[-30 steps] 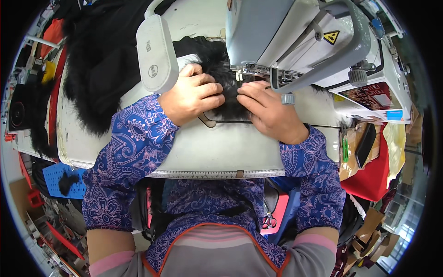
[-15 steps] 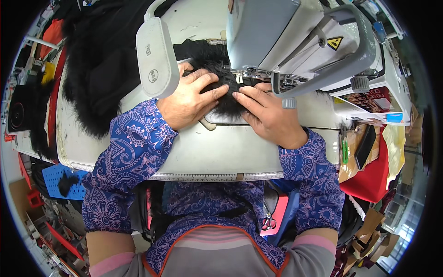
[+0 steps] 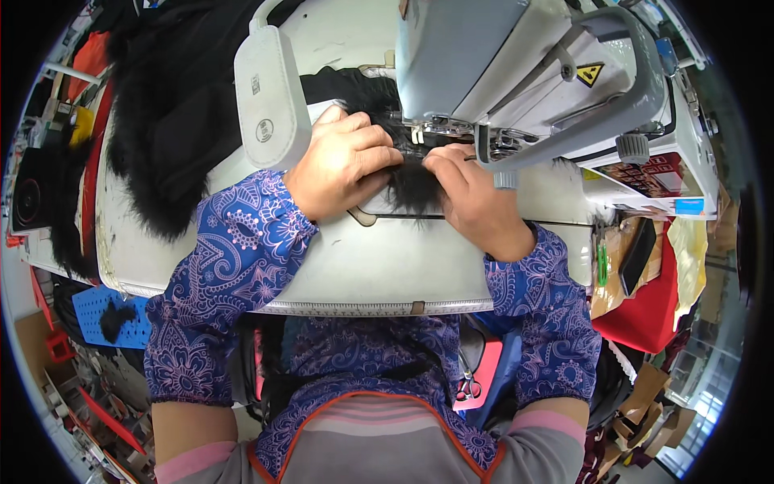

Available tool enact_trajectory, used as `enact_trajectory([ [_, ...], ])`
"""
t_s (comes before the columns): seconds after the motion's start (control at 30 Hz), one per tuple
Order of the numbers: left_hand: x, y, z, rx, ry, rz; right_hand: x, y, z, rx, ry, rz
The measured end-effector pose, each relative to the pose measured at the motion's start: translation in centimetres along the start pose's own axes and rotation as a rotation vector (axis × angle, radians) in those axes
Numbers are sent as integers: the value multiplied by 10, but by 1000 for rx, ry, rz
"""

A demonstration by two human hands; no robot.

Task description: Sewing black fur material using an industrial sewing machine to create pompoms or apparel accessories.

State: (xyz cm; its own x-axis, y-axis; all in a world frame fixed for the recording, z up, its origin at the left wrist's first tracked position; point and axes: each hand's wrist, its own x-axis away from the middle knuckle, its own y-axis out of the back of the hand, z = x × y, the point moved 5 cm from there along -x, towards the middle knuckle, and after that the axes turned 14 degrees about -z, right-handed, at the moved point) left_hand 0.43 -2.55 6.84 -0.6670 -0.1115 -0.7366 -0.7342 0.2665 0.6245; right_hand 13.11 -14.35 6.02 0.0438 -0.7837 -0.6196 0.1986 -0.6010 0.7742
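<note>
My left hand [image 3: 339,165] has its fingers bent over a piece of black fur [image 3: 415,185], gripping it just left of the presser foot [image 3: 415,139] of a grey-white sewing machine [image 3: 451,56]. My right hand [image 3: 476,202] lies to the right of the foot, fingertips pinched on the same fur. Strands of fur cover the point under the foot, so the needle is hard to make out. Some of the fur is hidden beneath my hands and the machine head.
Black fur-trimmed fabric [image 3: 173,121] lies at left beside a white padded lamp-like piece [image 3: 270,97] on an arm. The white machine table [image 3: 379,266] has a ruler edge. A phone [image 3: 637,256] rests at right; a blue perforated tray [image 3: 109,315] sits lower left.
Both hands have shifted slightly on the fur. My right hand sits a little nearer my body, its fingers more bent. My left fingertips have moved a little to the right, toward the foot.
</note>
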Motion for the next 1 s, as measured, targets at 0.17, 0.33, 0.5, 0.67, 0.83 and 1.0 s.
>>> enact_trajectory([
  [0.17,-4,-6,1,10,4,-36,-4,0,-1,-67,8,-56],
  [0.33,-4,-9,2,-23,-21,-34,-3,2,-5,-180,-75,-55],
  [0.5,-4,-9,2,53,-10,-9,-7,4,-1,-111,-60,-81],
  [0.67,-5,-12,-2,0,20,-48,-1,-4,-6,-186,-17,-104],
  [0.83,-1,-8,-6,-52,-172,57,-1,1,-5,-260,2,-6],
  [1.0,5,-1,-3,90,-128,150,-1,9,-2,-279,9,12],
])
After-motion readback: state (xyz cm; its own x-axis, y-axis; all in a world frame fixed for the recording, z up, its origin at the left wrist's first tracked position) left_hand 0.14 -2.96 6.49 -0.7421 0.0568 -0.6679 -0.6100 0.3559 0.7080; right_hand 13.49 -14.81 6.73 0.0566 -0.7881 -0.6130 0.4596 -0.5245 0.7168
